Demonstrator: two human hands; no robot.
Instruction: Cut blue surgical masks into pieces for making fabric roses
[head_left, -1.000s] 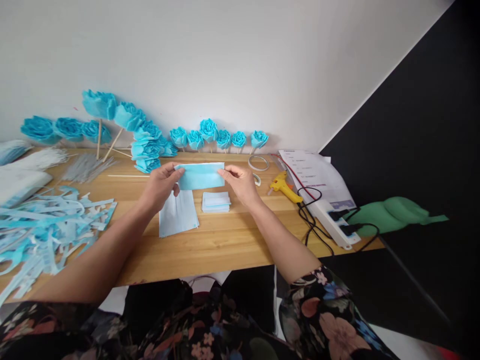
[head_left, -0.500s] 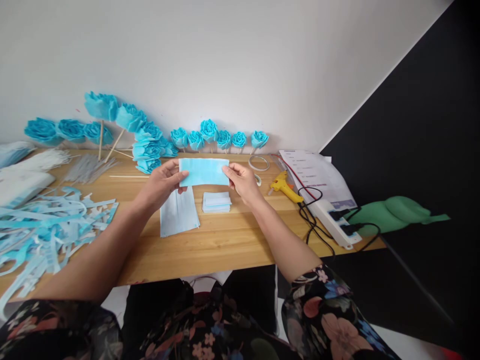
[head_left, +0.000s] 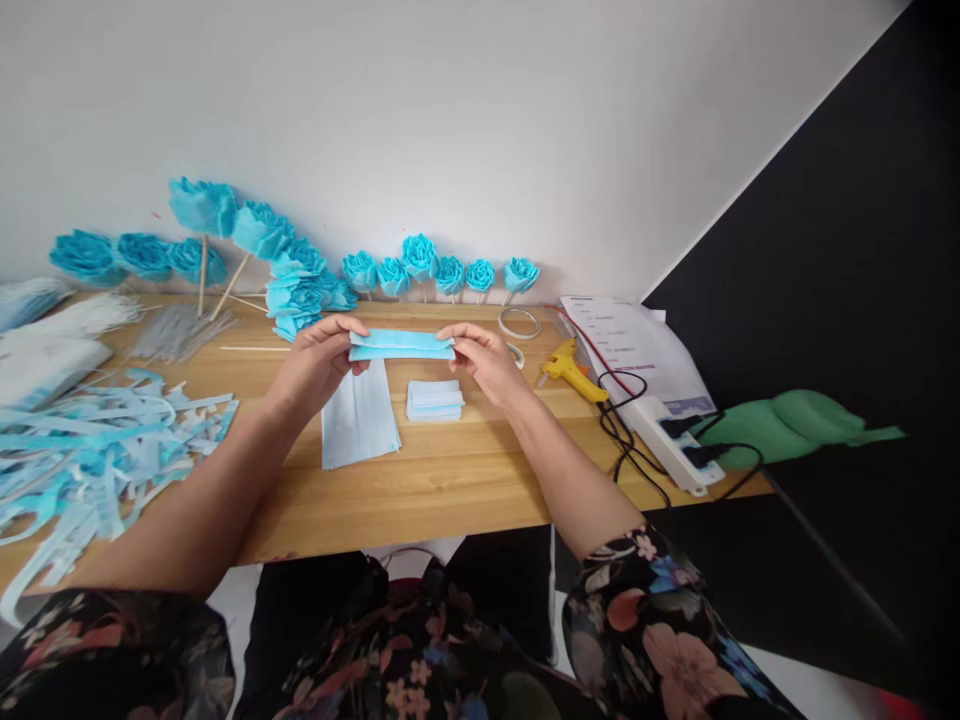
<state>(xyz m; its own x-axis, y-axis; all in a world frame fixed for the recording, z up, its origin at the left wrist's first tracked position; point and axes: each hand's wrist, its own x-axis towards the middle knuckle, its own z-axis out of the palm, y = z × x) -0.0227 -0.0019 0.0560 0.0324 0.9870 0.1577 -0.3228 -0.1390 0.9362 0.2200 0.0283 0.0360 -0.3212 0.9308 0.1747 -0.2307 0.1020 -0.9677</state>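
Note:
A light blue rectangular sheet (head_left: 401, 344) is held above the wooden table (head_left: 450, 480), folded lengthwise into a narrow strip. My left hand (head_left: 319, 362) pinches its left end and my right hand (head_left: 484, 360) pinches its right end. Below it on the table lie a flat pale blue sheet (head_left: 358, 422) and a small stack of folded blue pieces (head_left: 434, 399).
Blue paper roses on sticks (head_left: 420, 258) line the wall. A heap of cut blue strips (head_left: 82, 440) covers the left side. A yellow glue gun (head_left: 571, 366), tape rolls (head_left: 519, 323), papers (head_left: 630, 345) and a power strip with black cables (head_left: 667, 432) sit at right.
The blue sheet was held open and flat between both hands; now it is folded over into a narrow strip. Both hands have kept their grip on its ends.

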